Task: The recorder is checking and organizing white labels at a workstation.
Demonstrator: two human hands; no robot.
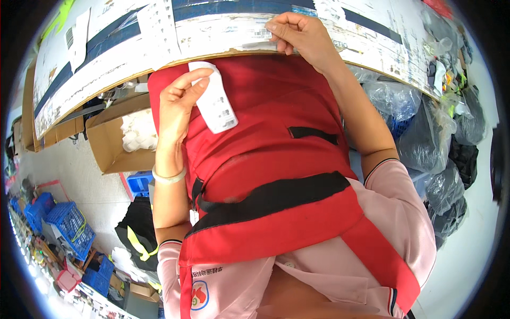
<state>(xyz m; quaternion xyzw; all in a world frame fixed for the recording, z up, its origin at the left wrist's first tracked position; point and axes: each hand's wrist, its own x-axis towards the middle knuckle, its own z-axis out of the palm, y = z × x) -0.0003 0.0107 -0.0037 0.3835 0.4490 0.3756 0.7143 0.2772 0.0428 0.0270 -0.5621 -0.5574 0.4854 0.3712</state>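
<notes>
The left hand (178, 103) grips a white label strip (218, 109) by the counter's (218, 34) front edge; the right hand (309, 41), grip narrow, meets a barcoded label (261, 33), hold unclear; open room between.

Two hands (178, 105) and one white strip (217, 106) are seen.
One red apron (265, 106), one counter (212, 43) and one bracelet (169, 178) are counted; at least three blue crates (73, 229) are made out.

A dark-trimmed pink shirt (406, 212) shows beneath a black-banded red apron (260, 119) — with a pale bangle (169, 180) besides.
</notes>
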